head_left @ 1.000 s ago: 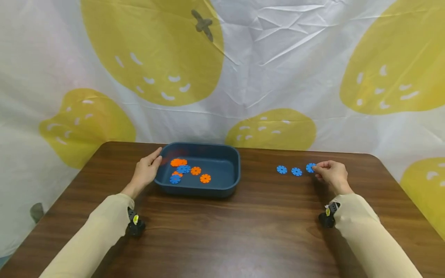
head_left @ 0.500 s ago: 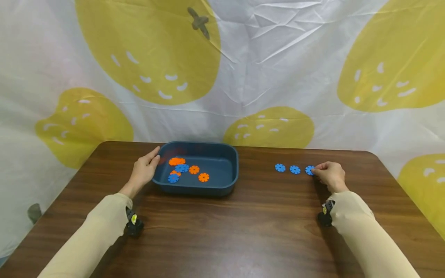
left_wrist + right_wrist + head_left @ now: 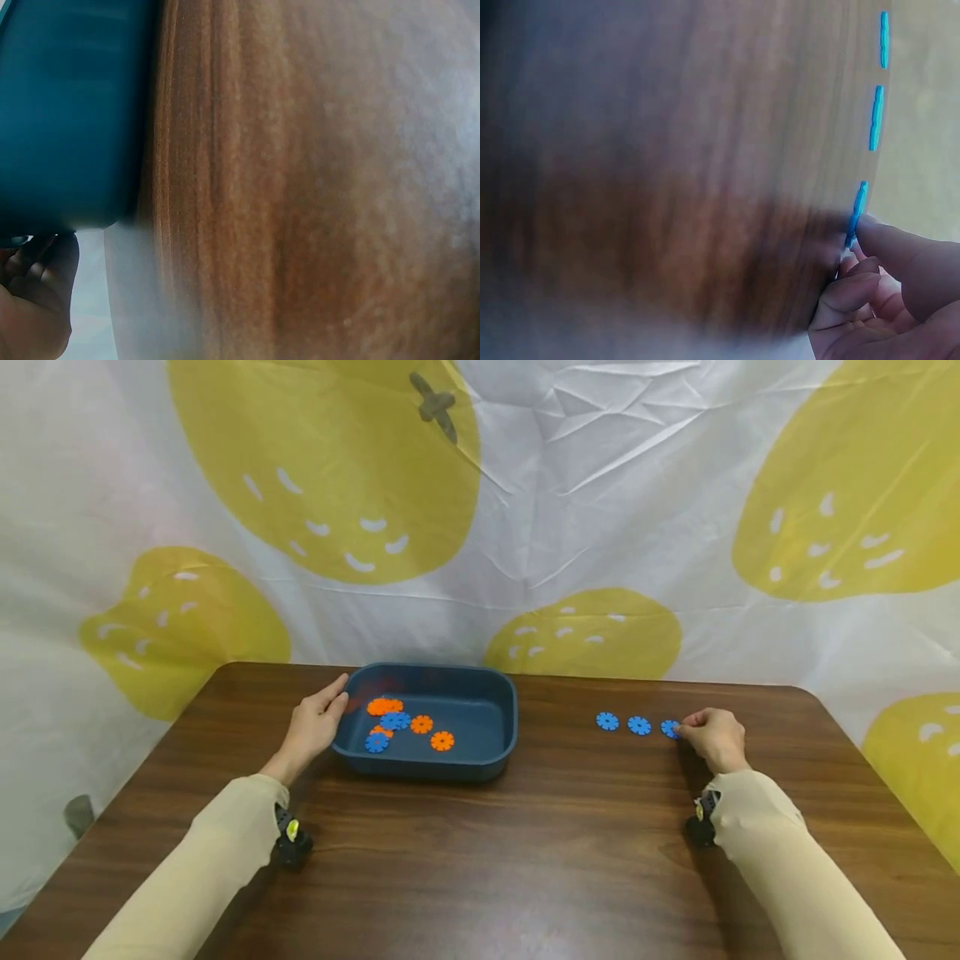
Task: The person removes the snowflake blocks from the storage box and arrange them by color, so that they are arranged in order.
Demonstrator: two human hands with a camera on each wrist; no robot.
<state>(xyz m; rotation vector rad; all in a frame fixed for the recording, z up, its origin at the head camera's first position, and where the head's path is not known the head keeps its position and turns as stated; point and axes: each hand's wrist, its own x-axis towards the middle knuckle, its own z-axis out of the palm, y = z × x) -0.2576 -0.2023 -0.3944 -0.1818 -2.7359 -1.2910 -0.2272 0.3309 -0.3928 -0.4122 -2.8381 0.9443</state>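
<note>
My right hand (image 3: pixel 716 739) pinches the near right edge of a blue notched plastic disc (image 3: pixel 669 728) low at the table. In the right wrist view, thumb and fingertips meet at the end of this blue disc (image 3: pixel 857 212), seen edge-on. To its left, two more blue discs (image 3: pixel 639 725) lie flat, making a loose row of three. My left hand (image 3: pixel 313 727) rests against the outer left wall of a dark blue tray (image 3: pixel 427 771), index finger and thumb extended at the rim. Several orange discs (image 3: pixel 442 741) and blue discs (image 3: pixel 377 742) lie inside, some overlapping.
The dark wooden table (image 3: pixel 480 860) extends toward me from the tray and the row. Behind its far edge hangs a white cloth (image 3: pixel 525 518) with large yellow fruit prints. A camera (image 3: pixel 292 843) is strapped to each wrist.
The right hand has shifted slightly toward me with the pinched blue disc, which now sits closer in line with the other two. The left hand and tray stay put.
</note>
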